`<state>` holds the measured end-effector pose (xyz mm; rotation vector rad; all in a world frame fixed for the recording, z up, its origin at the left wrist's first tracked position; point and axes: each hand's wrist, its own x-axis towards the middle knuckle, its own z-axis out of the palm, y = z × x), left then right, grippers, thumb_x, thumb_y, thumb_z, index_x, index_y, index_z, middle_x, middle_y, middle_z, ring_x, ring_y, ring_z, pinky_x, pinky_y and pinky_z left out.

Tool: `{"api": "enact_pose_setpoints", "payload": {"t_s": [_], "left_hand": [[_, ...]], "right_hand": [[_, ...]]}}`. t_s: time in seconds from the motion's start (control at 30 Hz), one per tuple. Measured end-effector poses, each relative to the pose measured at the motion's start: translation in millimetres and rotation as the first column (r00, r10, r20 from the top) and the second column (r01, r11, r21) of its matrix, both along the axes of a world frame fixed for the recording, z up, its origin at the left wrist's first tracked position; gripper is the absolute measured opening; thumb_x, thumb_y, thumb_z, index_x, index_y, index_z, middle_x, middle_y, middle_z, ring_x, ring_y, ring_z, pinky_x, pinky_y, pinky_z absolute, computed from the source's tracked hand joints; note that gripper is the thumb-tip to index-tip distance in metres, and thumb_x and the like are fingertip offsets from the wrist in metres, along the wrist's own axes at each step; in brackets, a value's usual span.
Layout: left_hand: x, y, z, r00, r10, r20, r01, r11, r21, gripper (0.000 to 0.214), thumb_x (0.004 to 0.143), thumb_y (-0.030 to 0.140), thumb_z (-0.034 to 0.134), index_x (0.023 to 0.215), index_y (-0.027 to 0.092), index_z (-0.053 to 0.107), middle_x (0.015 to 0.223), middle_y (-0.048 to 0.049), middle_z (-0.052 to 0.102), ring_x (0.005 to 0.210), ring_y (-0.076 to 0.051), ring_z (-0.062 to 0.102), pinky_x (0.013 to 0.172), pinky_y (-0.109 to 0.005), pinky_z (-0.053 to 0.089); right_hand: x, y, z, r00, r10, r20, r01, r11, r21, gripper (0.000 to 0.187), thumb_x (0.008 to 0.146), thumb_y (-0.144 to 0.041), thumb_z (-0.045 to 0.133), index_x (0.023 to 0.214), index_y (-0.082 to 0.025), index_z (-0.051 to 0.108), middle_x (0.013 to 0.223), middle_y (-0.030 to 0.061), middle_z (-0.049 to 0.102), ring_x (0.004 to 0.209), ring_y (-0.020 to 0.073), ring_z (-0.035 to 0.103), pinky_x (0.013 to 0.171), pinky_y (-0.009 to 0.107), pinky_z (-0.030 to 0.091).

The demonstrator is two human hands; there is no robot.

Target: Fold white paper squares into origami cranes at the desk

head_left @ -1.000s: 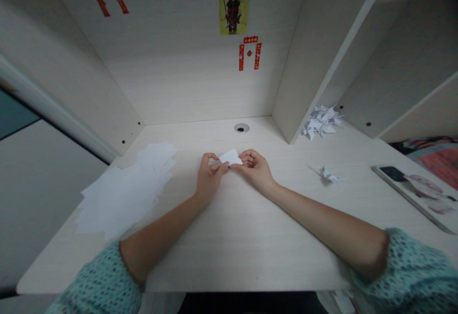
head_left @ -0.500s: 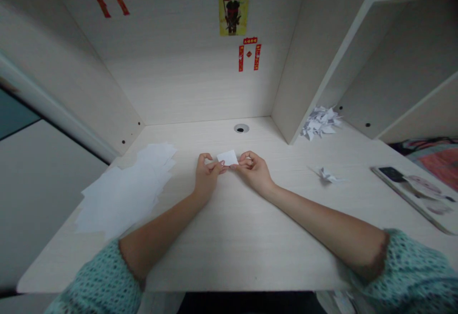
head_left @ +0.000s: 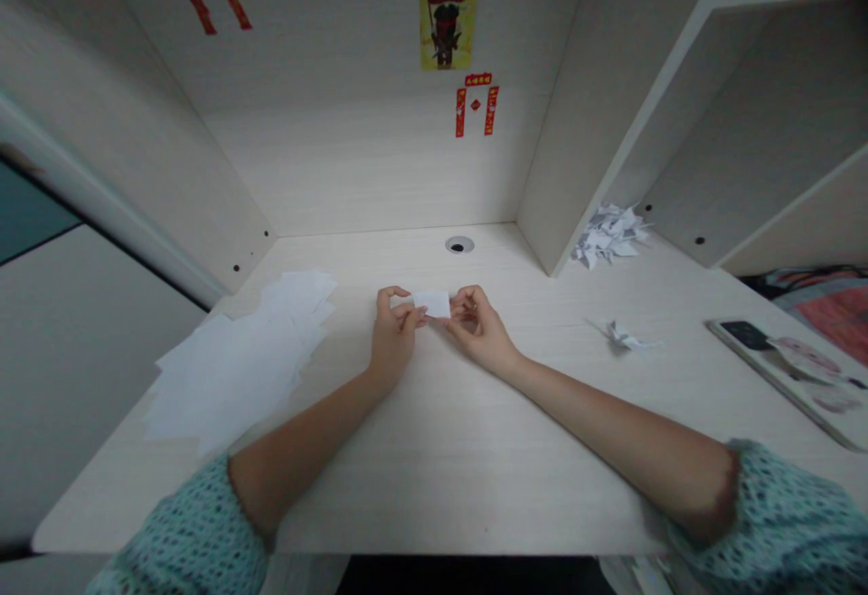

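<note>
A small folded piece of white paper is held up just above the desk, between my two hands. My left hand pinches its left end, thumb in front and fingers behind. At the right end, my right hand has its curled fingers against the paper's edge, with the thumb a little lower. A folded paper crane lies on the desk to the right of my right hand. Left of my left hand, flat sheets of white paper are spread in an overlapping stack.
A heap of folded white paper pieces sits in the right compartment, behind the upright divider. A phone lies at the right, near a red and grey cloth. A round cable hole is at the desk's back.
The folded paper has turned from a slant to nearly level. My right thumb has moved slightly down off its lower edge. The whole view has shifted a little.
</note>
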<state>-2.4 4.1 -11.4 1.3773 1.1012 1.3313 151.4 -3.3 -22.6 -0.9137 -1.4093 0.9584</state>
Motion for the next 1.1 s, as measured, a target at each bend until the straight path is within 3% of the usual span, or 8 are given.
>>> {"api": "enact_pose_setpoints", "payload": {"t_s": [0.1, 0.23, 0.37, 0.47, 0.67, 0.87, 1.0, 1.1], "left_hand": [[-1.8, -4.8, 1.9, 0.971, -0.009, -0.237, 0.028, 0.997, 0.077, 0.027, 0.084, 0.026, 0.050, 0.107, 0.023, 0.038, 0.070, 0.0033, 0.062, 0.067, -0.014, 0.064, 0.066, -0.024, 0.047], [-2.6, -10.6, 4.2, 0.887, -0.056, -0.458, 0.129, 0.983, 0.130, 0.031, 0.086, 0.025, 0.046, 0.116, 0.023, 0.039, 0.076, 0.0015, 0.063, 0.064, -0.013, 0.059, 0.062, -0.023, 0.042], [-2.0, -8.1, 2.5, 0.914, -0.102, -0.394, 0.142, 0.987, 0.073, 0.038, 0.085, 0.028, 0.050, 0.119, 0.023, 0.035, 0.077, 0.0014, 0.063, 0.069, -0.013, 0.061, 0.064, -0.023, 0.043], [-2.2, -4.4, 1.9, 0.947, -0.117, -0.299, 0.130, 0.991, 0.024, 0.041, 0.084, 0.029, 0.052, 0.120, 0.023, 0.034, 0.074, 0.0023, 0.062, 0.069, -0.013, 0.060, 0.064, -0.023, 0.043], [-0.8, -6.3, 9.6, 0.961, -0.139, -0.238, 0.147, 0.989, 0.019, 0.037, 0.081, 0.033, 0.057, 0.114, 0.023, 0.045, 0.081, 0.0004, 0.064, 0.075, -0.013, 0.061, 0.072, -0.026, 0.045], [0.4, -6.2, 11.7, 0.968, -0.134, -0.211, 0.144, 0.989, 0.035, 0.035, 0.070, 0.031, 0.070, 0.102, 0.021, 0.059, 0.090, -0.0020, 0.065, 0.080, -0.014, 0.061, 0.079, -0.027, 0.047], [-1.2, -4.6, 10.1, 0.968, -0.126, -0.215, 0.128, 0.992, -0.006, 0.037, 0.068, 0.031, 0.073, 0.102, 0.022, 0.062, 0.094, -0.0036, 0.068, 0.084, -0.016, 0.063, 0.078, -0.029, 0.048], [-1.7, -3.2, 8.3, 0.976, -0.088, -0.199, 0.090, 0.996, 0.002, 0.032, 0.069, 0.029, 0.071, 0.099, 0.021, 0.065, 0.093, -0.0042, 0.070, 0.084, -0.017, 0.065, 0.079, -0.030, 0.048]], "right_hand": [[-0.2, -3.2, 4.4, 1.000, -0.017, 0.017, 0.016, 0.998, 0.067, 0.031, 0.077, -0.034, 0.065, 0.098, -0.024, 0.044, 0.092, 0.0026, 0.060, 0.083, 0.0154, 0.059, 0.079, 0.030, 0.047], [-0.6, -1.8, 4.0, 0.999, 0.051, 0.017, -0.051, 0.998, 0.045, 0.028, 0.079, -0.031, 0.062, 0.102, -0.024, 0.049, 0.086, 0.0020, 0.063, 0.083, 0.0160, 0.061, 0.078, 0.031, 0.047], [1.6, 1.5, 1.0, 0.995, 0.058, 0.080, -0.064, 0.995, 0.080, 0.015, 0.080, -0.026, 0.060, 0.094, -0.022, 0.062, 0.091, 0.0043, 0.063, 0.088, 0.0176, 0.060, 0.081, 0.033, 0.046], [4.2, 2.7, 1.3, 0.988, 0.007, 0.156, -0.020, 0.997, 0.080, 0.016, 0.082, -0.029, 0.057, 0.090, -0.023, 0.070, 0.087, 0.0051, 0.063, 0.086, 0.0186, 0.059, 0.078, 0.034, 0.046], [7.6, 5.7, 4.0, 0.987, -0.158, 0.039, 0.157, 0.987, 0.031, 0.022, 0.078, -0.036, 0.063, 0.094, -0.025, 0.073, 0.091, 0.0067, 0.066, 0.090, 0.0209, 0.059, 0.082, 0.037, 0.044], [10.9, 6.3, 0.9, 0.998, -0.029, -0.055, 0.028, 1.000, -0.009, 0.032, 0.082, -0.028, 0.050, 0.108, -0.028, 0.068, 0.117, 0.0036, 0.062, 0.113, 0.0221, 0.050, 0.101, 0.038, 0.033], [11.3, 4.3, 2.9, 0.996, 0.053, -0.070, -0.053, 0.999, 0.003, 0.046, 0.076, -0.018, 0.045, 0.117, -0.029, 0.063, 0.126, -0.0002, 0.058, 0.121, 0.0212, 0.045, 0.106, 0.038, 0.027], [10.0, 2.5, 5.1, 0.991, 0.110, -0.071, -0.111, 0.994, -0.004, 0.050, 0.075, -0.017, 0.043, 0.121, -0.029, 0.059, 0.130, -0.0007, 0.056, 0.122, 0.0217, 0.046, 0.105, 0.040, 0.030]]}}
